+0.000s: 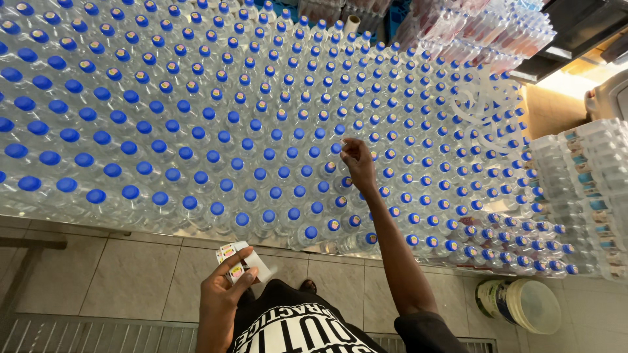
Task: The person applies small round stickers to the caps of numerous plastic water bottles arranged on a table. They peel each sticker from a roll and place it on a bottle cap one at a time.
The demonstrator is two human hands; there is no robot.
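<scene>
Bottles (216,140) stood cap-up in tight rows across the counter (163,230), packed shoulder to shoulder so that every blue cap faced you and could be reached from above. Some caps near the middle and right already carried small round stickers; those at the far left were plain blue.

Your right hand (358,160) was stretched out over the middle rows, fingers pinched together at the tips and touching down at a bottle cap (336,148) — closed to a fine pinch, not a fist. Whether a sticker sat between the fingertips I could not tell; it was too small to see.

Your left hand (226,287) stayed back near your body, above the tiled floor (131,268), curled around a strip of stickers (237,259) — thumb over the top, fingers beneath — held close so the supply was within reach of the working hand. Wrapped packs of bottles (582,176) were stacked at the right.
</scene>
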